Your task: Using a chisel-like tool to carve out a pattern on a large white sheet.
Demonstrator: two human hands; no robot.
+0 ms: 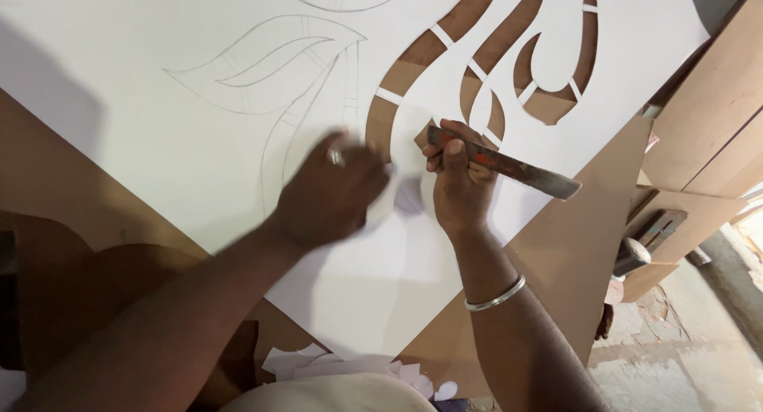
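A large white sheet (159, 102) with pencilled leaf outlines and cut-out curved openings lies on a brown board (572, 253). My right hand (457, 185) grips a flat metal blade tool (517, 170) with its working end down at the edge of a cut-out and its other end pointing right. My left hand (330, 193), blurred and wearing a ring, rests on the sheet just left of the blade, over a loose white paper piece (405, 196). A metal bangle (497, 297) circles my right wrist.
White paper scraps (350, 368) lie near my body at the bottom. At right stand brown wooden boards (715, 118), with a dark tool (656, 229) on a ledge and a rough concrete floor (683, 356) below.
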